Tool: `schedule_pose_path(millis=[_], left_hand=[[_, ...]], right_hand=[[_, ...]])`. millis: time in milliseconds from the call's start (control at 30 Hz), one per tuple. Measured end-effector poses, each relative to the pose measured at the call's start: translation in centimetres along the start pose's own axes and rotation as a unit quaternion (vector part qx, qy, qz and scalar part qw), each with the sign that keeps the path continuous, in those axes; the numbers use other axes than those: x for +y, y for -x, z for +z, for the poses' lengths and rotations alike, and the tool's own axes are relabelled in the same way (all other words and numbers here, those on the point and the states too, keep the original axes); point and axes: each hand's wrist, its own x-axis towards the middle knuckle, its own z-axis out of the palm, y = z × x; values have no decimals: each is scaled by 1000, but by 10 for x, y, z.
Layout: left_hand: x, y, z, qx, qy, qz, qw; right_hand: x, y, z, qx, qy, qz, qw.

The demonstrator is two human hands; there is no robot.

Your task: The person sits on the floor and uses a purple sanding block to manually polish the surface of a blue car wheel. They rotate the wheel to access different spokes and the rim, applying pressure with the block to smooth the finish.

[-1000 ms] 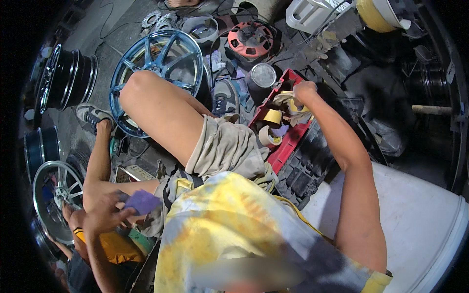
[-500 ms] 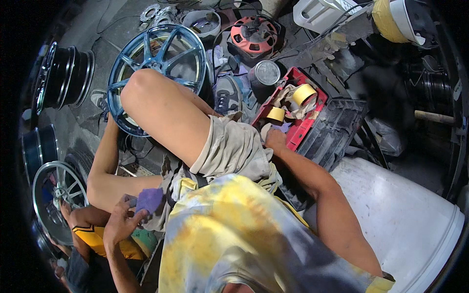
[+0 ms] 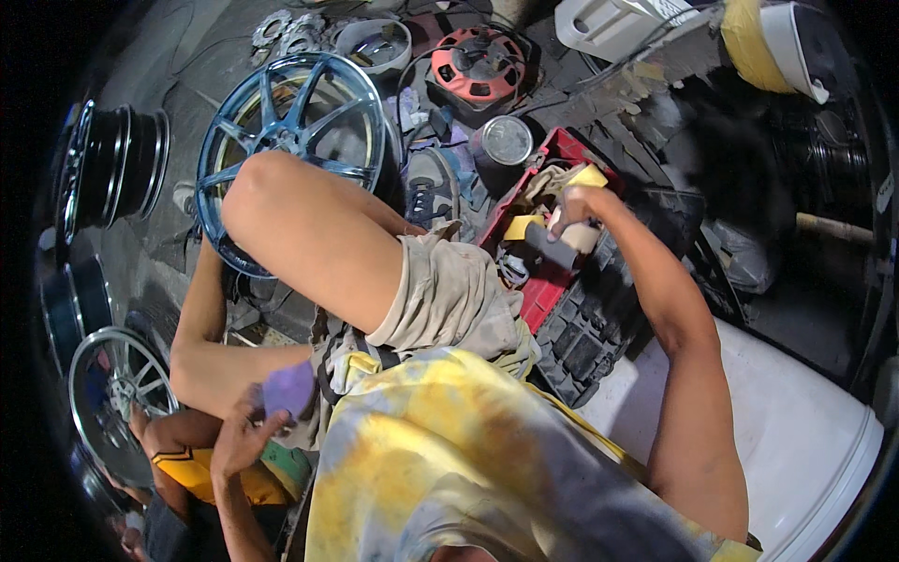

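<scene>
My left hand (image 3: 242, 436) is closed on a purple piece of sandpaper (image 3: 288, 391), held beside my bent leg. My right hand (image 3: 579, 208) reaches over a red toolbox (image 3: 538, 302), its fingers pinching a dark grey flat piece (image 3: 551, 247); its exact kind is unclear. A tan piece (image 3: 582, 236) shows right by those fingers. In the box, a yellow tape roll (image 3: 521, 227) lies left of the hand, and another yellow roll (image 3: 590, 176) is partly hidden behind it. A blue spoked wheel rim (image 3: 298, 140) stands in front of my knee.
An orange cord reel (image 3: 476, 64), a round can (image 3: 507, 140) and a bowl (image 3: 376, 45) stand beyond my shoe. To the right lies a large white drum (image 3: 787, 421). More rims (image 3: 117, 169) line the left, where another person's hand touches a silver rim (image 3: 94, 356).
My right hand has risen out of the near end of the toolbox and moved farther right, now with the dark grey piece. My left hand still holds the purple sandpaper.
</scene>
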Motion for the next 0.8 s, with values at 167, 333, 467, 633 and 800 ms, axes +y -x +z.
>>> schedule_pose_path(millis=[167,333,467,633,800], left_hand=[[-25,-4,18,20,-39,53,998],[-22,-7,21,-5,-140,112,984],[-10,-3,6,-12,-165,93,982],[-23,-5,15,-29,-158,110,981],[-30,-11,2,-68,-168,131,975]], right_hand=[[-55,15,18,155,67,-71,983],[-105,59,7,-165,-191,-348,903],[-126,113,-29,-219,-172,-352,893],[-159,149,-31,29,45,-460,886],[-175,190,-29,91,13,-440,893]])
